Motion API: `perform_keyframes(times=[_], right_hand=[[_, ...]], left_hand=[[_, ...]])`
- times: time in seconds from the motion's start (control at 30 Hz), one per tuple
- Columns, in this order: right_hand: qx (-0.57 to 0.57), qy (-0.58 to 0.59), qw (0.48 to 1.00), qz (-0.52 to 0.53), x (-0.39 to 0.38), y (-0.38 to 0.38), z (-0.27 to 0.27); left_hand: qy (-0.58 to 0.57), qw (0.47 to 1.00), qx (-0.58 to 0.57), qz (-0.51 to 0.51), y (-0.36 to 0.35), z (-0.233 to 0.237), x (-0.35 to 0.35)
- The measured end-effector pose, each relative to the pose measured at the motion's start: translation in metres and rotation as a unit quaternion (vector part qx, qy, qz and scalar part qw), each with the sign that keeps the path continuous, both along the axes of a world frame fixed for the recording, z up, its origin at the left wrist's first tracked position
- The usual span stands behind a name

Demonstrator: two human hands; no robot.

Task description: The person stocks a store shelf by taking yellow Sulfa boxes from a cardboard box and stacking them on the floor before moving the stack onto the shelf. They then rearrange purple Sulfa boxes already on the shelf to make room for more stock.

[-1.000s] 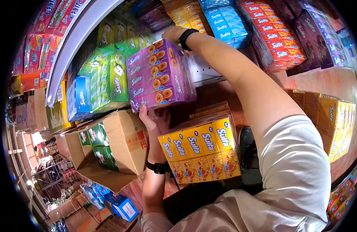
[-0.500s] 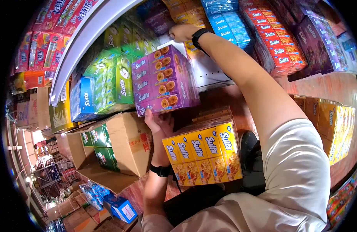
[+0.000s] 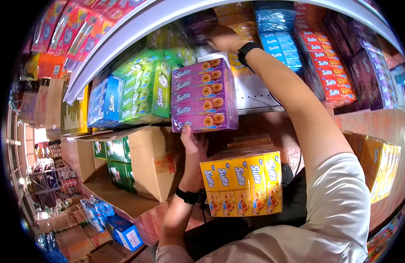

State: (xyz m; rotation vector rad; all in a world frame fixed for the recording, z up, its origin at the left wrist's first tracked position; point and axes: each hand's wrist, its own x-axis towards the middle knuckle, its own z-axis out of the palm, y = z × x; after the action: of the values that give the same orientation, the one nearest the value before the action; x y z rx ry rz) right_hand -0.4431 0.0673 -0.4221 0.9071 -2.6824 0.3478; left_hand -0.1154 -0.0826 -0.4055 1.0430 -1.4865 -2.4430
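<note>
My left hand supports a shrink-wrapped pack of purple Sulfa boxes from below, its thumb against the lower front edge and its fingers under the base. The pack stands at the shelf's front, right of the green Sulfa boxes. My right hand reaches deep into the shelf, behind and above the pack, near dark purple packs and yellow ones. Motion smears its fingers, so I cannot make out their pose. Under the shelf front, close to my body, sits a pack of yellow Sulfa boxes.
Blue and red Sulfa packs stack right of the perforated white shelf. An open carton with green boxes is at lower left. More yellow boxes stand at right. A curved white shelf edge crosses overhead.
The view has shifted, moving most things rightward in frame. The purple pack now faces me more squarely, with my left hand still under it. My right hand has become blurred at the back.
</note>
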Motion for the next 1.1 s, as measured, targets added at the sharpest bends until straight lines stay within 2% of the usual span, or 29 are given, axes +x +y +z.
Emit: perform_keyframes(times=[0.03,0.07,0.1,0.17,0.27,0.4,0.43,0.53,0.67,0.77,0.83,0.9,1.0,1.1], right_hand=[[-0.193,0.085,0.977,-0.003,-0.008,-0.009,-0.009],[-0.210,0.043,0.976,-0.039,0.003,-0.013,0.016],[-0.133,0.075,0.988,-0.038,-0.014,-0.018,0.018],[-0.046,0.016,0.998,-0.026,-0.033,-0.018,0.018],[0.026,0.025,0.998,-0.054,-0.046,-0.028,0.011],[0.115,0.032,0.988,-0.098,-0.075,-0.044,-0.022],[0.064,0.166,0.982,-0.060,-0.087,-0.043,-0.047],[0.077,0.067,0.990,-0.098,-0.049,-0.043,-0.004],[-0.004,0.148,0.987,-0.062,-0.078,-0.041,-0.030],[-0.016,0.139,0.989,-0.055,-0.085,-0.041,-0.039],[0.053,0.216,0.975,-0.018,-0.069,-0.026,-0.024],[0.135,0.033,0.989,-0.046,-0.042,-0.032,0.001],[0.002,0.077,0.997,0.011,-0.056,-0.031,-0.020],[-0.131,0.124,0.981,0.068,-0.066,-0.031,-0.032]], left_hand=[[0.007,1.000,0.002,0.002,-0.001,-0.003,0.000],[0.014,1.000,0.003,0.004,-0.003,-0.006,-0.001],[0.026,1.000,-0.001,-0.014,-0.001,-0.004,0.001],[0.013,0.999,-0.017,-0.038,0.005,0.010,0.004],[-0.019,0.998,-0.019,-0.061,0.011,0.027,0.007],[-0.026,0.994,-0.022,-0.105,0.001,0.015,0.008],[-0.018,0.993,-0.016,-0.116,0.001,0.017,0.009],[-0.032,0.992,-0.031,-0.116,0.000,0.014,0.012],[-0.026,0.991,-0.029,-0.130,0.001,0.013,0.012],[-0.013,0.990,-0.018,-0.136,0.001,0.019,0.008],[-0.012,0.990,0.008,-0.140,0.000,0.031,0.007],[-0.020,0.988,0.020,-0.152,-0.003,0.032,0.004],[-0.055,0.985,0.014,-0.163,-0.002,0.034,-0.004],[-0.095,0.981,-0.021,-0.167,0.001,0.026,-0.008]])
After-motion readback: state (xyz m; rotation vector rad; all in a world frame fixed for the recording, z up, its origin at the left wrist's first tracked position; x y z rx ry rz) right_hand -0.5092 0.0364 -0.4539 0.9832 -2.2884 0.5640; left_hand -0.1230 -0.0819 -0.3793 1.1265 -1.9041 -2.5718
